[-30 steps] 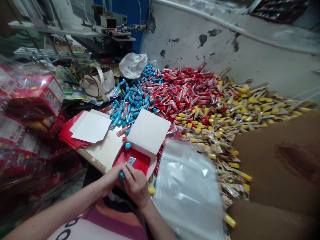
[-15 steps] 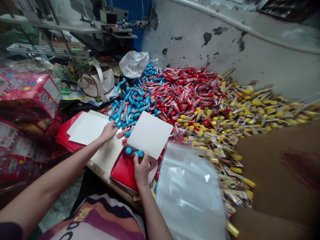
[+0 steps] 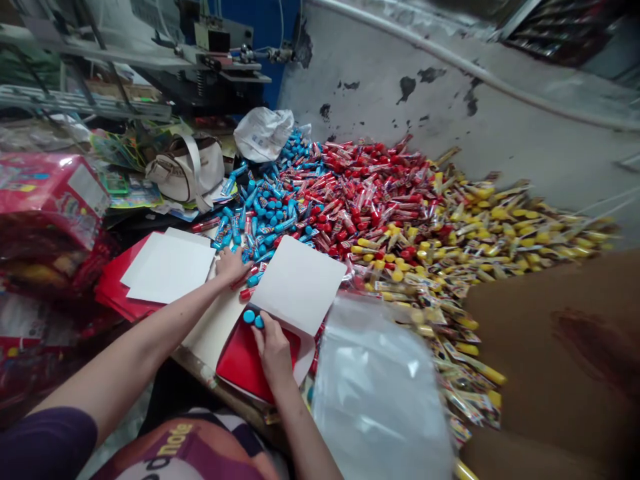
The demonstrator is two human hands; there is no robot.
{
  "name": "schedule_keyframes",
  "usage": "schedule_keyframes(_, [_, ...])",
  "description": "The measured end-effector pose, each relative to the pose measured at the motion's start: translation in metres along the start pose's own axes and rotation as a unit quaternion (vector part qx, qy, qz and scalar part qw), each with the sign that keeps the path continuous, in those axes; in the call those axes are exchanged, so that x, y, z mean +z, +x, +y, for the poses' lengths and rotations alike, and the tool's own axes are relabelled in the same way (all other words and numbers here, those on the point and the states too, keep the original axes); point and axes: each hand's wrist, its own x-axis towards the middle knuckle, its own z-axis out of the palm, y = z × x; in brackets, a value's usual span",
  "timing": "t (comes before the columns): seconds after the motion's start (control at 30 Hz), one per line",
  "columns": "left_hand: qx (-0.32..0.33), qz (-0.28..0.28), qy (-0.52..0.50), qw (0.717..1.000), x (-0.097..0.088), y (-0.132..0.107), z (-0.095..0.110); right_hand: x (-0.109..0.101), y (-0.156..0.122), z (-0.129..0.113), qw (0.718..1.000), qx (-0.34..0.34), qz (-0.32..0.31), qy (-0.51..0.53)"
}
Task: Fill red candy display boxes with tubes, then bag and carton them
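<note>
My left hand (image 3: 231, 265) reaches over the near edge of a heap of blue-capped tubes (image 3: 273, 217), fingers apart and touching the tubes. Whether any tube lies under its palm is hidden. In the red box (image 3: 240, 363), whose white-lined lid (image 3: 300, 283) stands folded back, my right hand (image 3: 273, 350) pinches a blue-capped tube (image 3: 259, 322) between thumb and fingers. Just left of it, another blue cap (image 3: 249, 317) shows at the box's back left corner. A few red-capped tubes (image 3: 246, 293) lie between the heap and the box.
Red-capped tubes (image 3: 370, 193) and yellow-capped tubes (image 3: 500, 213) are heaped along the wall. Clear plastic bags (image 3: 375, 387) lie right of the box, beside brown cardboard (image 3: 550, 333). Flat white-and-red box pieces (image 3: 170, 267), a handbag (image 3: 187, 170) and wrapped red packs (image 3: 50, 200) are on the left.
My left hand has moved a little right along the edge of the blue heap, its fingers spreading. My right hand has brought its tube from lying across to beside the other blue cap.
</note>
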Motion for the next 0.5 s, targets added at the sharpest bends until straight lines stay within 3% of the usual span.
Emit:
schedule_keyframes(0.1, [0.002,-0.008,0.003,1.000,0.000,-0.008,-0.003,-0.012,-0.006,-0.007,0.999,0.033,0.008,0.029])
schedule_keyframes(0.23, [0.007,-0.013,-0.024,1.000,-0.008,-0.026,-0.011,-0.034,-0.014,-0.016,0.993,0.086,0.068,0.041])
schedule_keyframes(0.37, [0.015,-0.034,-0.102,0.994,-0.033,-0.053,-0.020,-0.051,-0.011,-0.033,0.988,0.083,0.110,0.071])
schedule_keyframes(0.5, [0.045,-0.047,-0.231,0.971,-0.066,-0.100,-0.027,-0.053,0.010,-0.065,0.967,0.129,0.065,0.208])
